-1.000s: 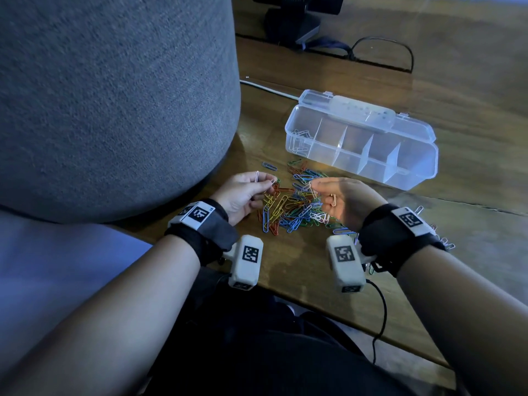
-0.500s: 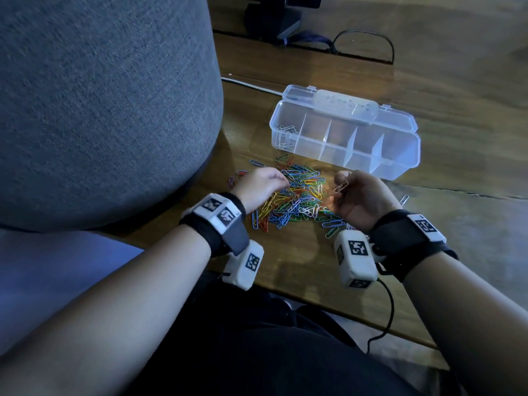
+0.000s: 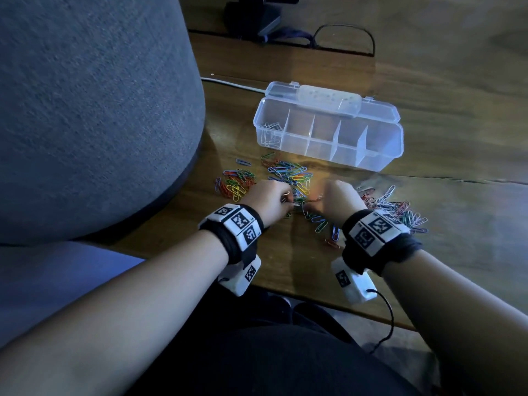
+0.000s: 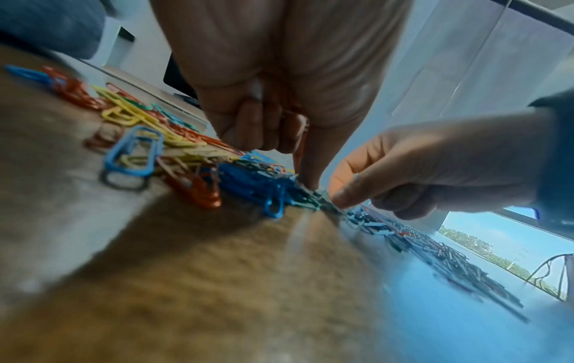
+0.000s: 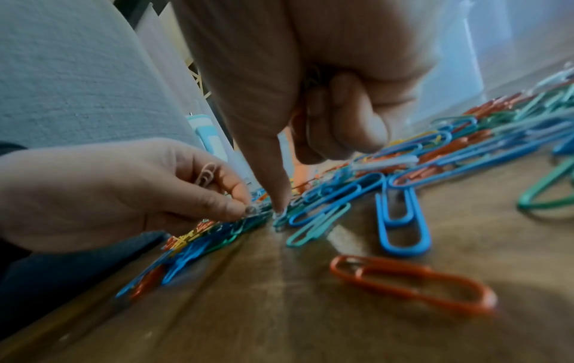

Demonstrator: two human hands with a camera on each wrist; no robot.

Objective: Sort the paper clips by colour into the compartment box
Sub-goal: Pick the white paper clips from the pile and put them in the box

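Both hands are down on the pile of paper clips near the front edge of the wooden table. The left hand has its fingers curled, holds a pale clip tucked against them, and pinches at the clips under its fingertips. The right hand is curled too, with clips tucked in its fist and one finger pointing down onto the pile, while the clear box sits open behind, with pale clips in its left end slot.

paper clips lie before the compartment box.
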